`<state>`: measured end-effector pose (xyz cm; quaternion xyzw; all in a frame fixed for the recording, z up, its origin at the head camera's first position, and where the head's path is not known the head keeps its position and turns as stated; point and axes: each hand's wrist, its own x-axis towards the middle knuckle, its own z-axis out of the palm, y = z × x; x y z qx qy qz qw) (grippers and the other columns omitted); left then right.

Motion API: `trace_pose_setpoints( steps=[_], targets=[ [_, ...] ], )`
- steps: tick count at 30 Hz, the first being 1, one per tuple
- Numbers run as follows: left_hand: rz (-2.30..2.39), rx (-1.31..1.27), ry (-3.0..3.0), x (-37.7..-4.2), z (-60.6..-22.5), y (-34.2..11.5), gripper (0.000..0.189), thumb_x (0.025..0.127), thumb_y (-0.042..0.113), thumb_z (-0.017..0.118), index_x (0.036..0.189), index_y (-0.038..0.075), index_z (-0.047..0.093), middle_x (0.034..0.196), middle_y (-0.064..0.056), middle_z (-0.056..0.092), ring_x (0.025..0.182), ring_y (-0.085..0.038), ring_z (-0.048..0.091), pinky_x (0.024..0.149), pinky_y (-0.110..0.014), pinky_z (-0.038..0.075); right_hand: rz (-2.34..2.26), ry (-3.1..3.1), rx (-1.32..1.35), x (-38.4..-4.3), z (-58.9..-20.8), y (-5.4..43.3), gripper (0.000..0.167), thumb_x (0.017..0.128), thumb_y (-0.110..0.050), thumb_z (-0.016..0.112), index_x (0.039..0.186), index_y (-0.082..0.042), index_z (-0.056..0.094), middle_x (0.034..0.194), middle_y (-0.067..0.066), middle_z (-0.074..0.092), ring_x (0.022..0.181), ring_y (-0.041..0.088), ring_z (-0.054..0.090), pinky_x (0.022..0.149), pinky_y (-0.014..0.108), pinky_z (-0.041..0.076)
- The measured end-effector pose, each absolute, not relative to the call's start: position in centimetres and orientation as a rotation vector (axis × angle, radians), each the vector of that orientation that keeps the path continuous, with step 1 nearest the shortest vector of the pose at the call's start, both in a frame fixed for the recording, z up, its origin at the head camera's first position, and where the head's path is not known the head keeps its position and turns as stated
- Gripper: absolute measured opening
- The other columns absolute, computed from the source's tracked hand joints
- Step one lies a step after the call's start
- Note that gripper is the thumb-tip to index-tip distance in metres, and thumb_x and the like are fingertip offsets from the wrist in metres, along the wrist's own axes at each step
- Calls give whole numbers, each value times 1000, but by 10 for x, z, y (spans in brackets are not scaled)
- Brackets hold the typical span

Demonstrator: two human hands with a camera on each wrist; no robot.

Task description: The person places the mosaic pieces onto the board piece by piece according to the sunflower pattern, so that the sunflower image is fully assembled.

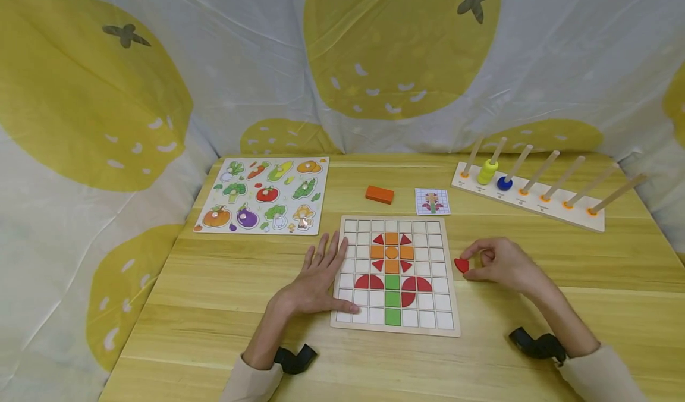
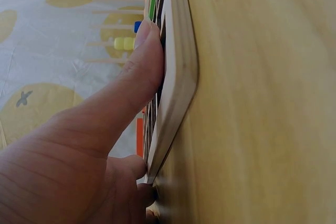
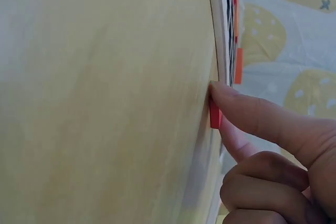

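Observation:
A wooden grid board (image 1: pixel 450 307) lies flat on the table, its pieces forming a flower. Orange squares (image 1: pixel 392 238) surround an orange circle (image 1: pixel 392 252), with red triangles (image 1: pixel 406 240) at the corners. Green squares (image 1: pixel 393 299) make the stem, flanked by red quarter-circles (image 1: pixel 408 298). Spread over the board's left side is my left hand (image 1: pixel 316 286); its thumb (image 2: pixel 144 59) lies on the lower left cells and the straight fingers are along the edge. Right of the board, my right hand (image 1: pixel 505 265) pinches a red quarter-circle piece (image 3: pixel 214 115) between thumb and index finger, close over the table.
Behind the board are an orange block (image 1: pixel 380 194) and a small pattern card (image 1: pixel 440 203). A vegetable puzzle board (image 1: pixel 214 197) lies at the back left. At the back right stands a peg rack (image 1: pixel 580 214) with yellow beads (image 1: pixel 487 172) and a blue bead (image 1: pixel 505 183).

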<state>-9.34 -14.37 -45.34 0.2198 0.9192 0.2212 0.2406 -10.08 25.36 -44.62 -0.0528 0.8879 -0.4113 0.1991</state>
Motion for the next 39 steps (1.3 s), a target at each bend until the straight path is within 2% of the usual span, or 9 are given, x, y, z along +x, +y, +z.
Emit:
trace_pose_setpoints(
  steps=[4,10,18,25,34,39],
  targets=[
    [601,605,2512,-93,-453,-144,134,78,59,84,167,9,-4,173,-10,-21,160,-34,-22,129,-60,-10,-1095,2534,-138,-101,-445,253,28,83,-15,86,106,-2,75,63,-4,39,55,8,35,50,24,30],
    [609,606,2508,-93,-453,-144,134,78,59,84,167,8,-3,173,-12,-20,160,-35,-22,129,-61,-9,-1163,2575,-196,-97,-439,240,27,88,-17,83,110,-3,77,62,-6,34,52,5,28,47,22,27],
    [599,615,2516,-94,-455,-145,134,79,59,84,167,8,-3,173,-12,-21,160,-35,-21,129,-62,-8,-1236,2449,-297,-89,-430,170,23,82,-17,88,102,-11,80,60,-5,34,57,9,32,52,23,25],
    [583,619,2518,-93,-453,-144,133,79,61,83,167,9,-3,173,-11,-21,160,-35,-22,129,-62,-10,-1224,2412,-365,-77,-437,122,19,77,-15,92,92,-12,81,54,-6,38,51,10,37,52,22,27],
    [567,624,2523,-93,-453,-144,132,80,61,82,167,8,-3,173,-11,-21,160,-35,-22,129,-62,-9,-1093,2517,-415,-73,-446,102,22,70,-17,96,85,-16,80,53,-7,41,59,10,42,53,20,28],
    [567,619,2520,-93,-452,-144,132,80,61,82,167,9,-3,173,-10,-21,160,-34,-23,129,-61,-10,-1119,2483,-409,-74,-444,101,22,72,-16,95,89,-17,81,54,-7,41,55,9,40,52,20,27]
  ],
)
